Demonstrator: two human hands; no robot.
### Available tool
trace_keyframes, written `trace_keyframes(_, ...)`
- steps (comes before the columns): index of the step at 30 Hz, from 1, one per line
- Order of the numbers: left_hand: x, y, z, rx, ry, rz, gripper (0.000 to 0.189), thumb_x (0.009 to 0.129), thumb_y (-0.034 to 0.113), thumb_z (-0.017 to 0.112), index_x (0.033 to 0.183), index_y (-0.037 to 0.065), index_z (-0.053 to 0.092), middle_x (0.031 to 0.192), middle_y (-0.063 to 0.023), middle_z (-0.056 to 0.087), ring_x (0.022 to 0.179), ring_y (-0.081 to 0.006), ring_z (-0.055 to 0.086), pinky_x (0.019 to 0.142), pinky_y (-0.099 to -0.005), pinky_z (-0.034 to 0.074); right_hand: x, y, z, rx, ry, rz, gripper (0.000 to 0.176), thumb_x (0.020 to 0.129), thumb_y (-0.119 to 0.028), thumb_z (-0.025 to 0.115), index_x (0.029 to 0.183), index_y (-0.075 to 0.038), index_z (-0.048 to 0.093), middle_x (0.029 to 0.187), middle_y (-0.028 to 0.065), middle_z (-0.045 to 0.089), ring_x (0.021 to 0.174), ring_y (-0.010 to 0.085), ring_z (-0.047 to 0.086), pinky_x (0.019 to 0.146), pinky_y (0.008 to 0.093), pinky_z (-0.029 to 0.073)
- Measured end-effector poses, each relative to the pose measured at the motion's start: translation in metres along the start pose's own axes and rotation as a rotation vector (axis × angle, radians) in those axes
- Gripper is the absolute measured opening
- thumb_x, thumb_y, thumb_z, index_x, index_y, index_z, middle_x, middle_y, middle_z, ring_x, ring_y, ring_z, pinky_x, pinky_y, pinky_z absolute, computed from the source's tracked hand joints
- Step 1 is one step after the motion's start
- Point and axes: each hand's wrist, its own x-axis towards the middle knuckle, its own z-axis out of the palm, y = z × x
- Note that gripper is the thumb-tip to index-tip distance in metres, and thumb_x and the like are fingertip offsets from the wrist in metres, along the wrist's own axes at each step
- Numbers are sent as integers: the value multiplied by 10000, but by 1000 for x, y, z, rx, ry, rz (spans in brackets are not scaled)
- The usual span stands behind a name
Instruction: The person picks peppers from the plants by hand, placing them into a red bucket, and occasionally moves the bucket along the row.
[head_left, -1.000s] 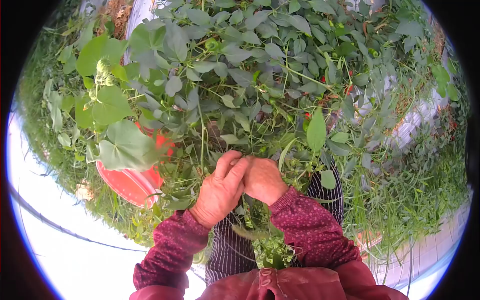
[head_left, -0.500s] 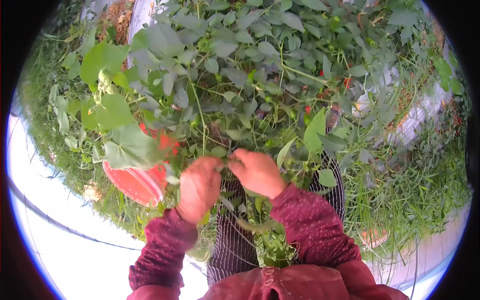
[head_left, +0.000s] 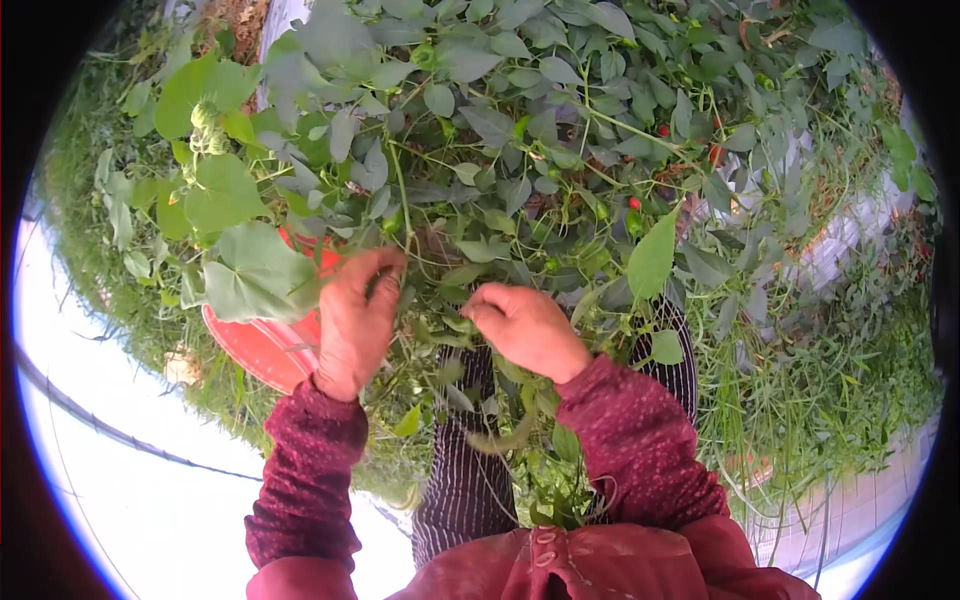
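"Where were your hands?"

"Both low at the near edge of the leafy plant [head_left: 485, 250], well apart. Left hand [head_left: 352, 325] beside a thin hanging stem, thumb and forefinger curled toward each other; whether they met on anything, I couldn't tell. Right hand [head_left: 530, 328] palm down, fingers bunched by the thumb among small leaves; anything caught in them was hidden."

"Why bent so?"

"Likely for fine stems: curled tips would reach between leaves without crushing them."

"And the red container [head_left: 258, 348]?"

"On my left, partly under a broad leaf [head_left: 255, 275], my left hand overlapping its edge in view. Probably there to be within short reach."

"Any colour in the foliage?"

"A small red fruit [head_left: 634, 203], up and right of my right hand, untouched."
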Motion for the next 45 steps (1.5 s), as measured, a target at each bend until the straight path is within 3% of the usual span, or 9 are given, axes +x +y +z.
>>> trace_keyframes(9,37,-81,35,-193,-519,-570,259,816,81,552,1055,-1,610,856,-64,664,683,-127,606,588,-276,488,-7,-9,3,-569,-82,8,363,834,-225,520,1180,-116,539,759,133,631,718,302,615,692,456,463)
trace_keyframes(11,42,-144,87,-115,-445,243,353,829,127,579,1162,13,553,918,-41,661,775,-159,614,700,-303,491,-7,-16,4,-520,-178,37,422,833,-225,522,1239,-113,491,761,144,628,720,314,612,700,460,462)
trace_keyframes(14,53,-118,100,325,-349,-164,385,866,140,553,1233,37,501,1031,-44,639,909,-180,597,820,-312,462,-6,-11,5,-459,-255,-18,501,832,-228,524,1309,-102,431,771,165,623,731,342,606,716,468,461)
trace_keyframes(18,85,-289,191,68,-107,79,322,786,270,600,1041,76,626,876,-124,661,811,-280,636,746,-379,501,-1,22,16,-440,-105,-203,458,847,-260,521,1282,-128,461,641,157,572,637,344,579,667,466,453)
trace_keyframes(22,55,-131,112,265,-309,-97,285,805,226,575,1056,98,620,846,-143,655,810,-335,618,769,-386,492,3,3,5,-529,-97,-21,350,816,-215,528,1123,-48,527,792,164,639,732,345,618,700,468,466)
trace_keyframes(25,17,-113,89,318,-269,218,267,809,210,577,1049,98,615,846,-172,642,806,-362,608,742,-405,495,7,18,12,-544,132,-90,313,839,-255,524,1104,-90,547,683,155,608,705,351,606,663,464,458)
trace_keyframes(39,-46,-43,39,-214,-500,-225,198,792,148,633,963,49,640,724,-61,626,651,-158,600,605,-295,482,23,12,28,-159,192,-16,402,761,-382,652,972,-40,641,857,193,624,816,357,601,713,430,464)
trace_keyframes(40,-44,-43,52,-904,-345,-322,198,802,149,641,972,47,643,777,-101,639,704,-183,616,650,-309,486,27,15,31,-165,242,-14,387,750,-364,655,967,-44,643,842,192,625,805,351,606,702,424,463)
trace_keyframes(45,-58,-29,37,-343,-344,-182,198,814,146,632,992,61,641,779,-138,632,700,-239,623,671,-347,492,26,13,31,-267,179,-26,372,727,-344,666,899,-17,630,834,199,632,789,355,615,685,405,464)
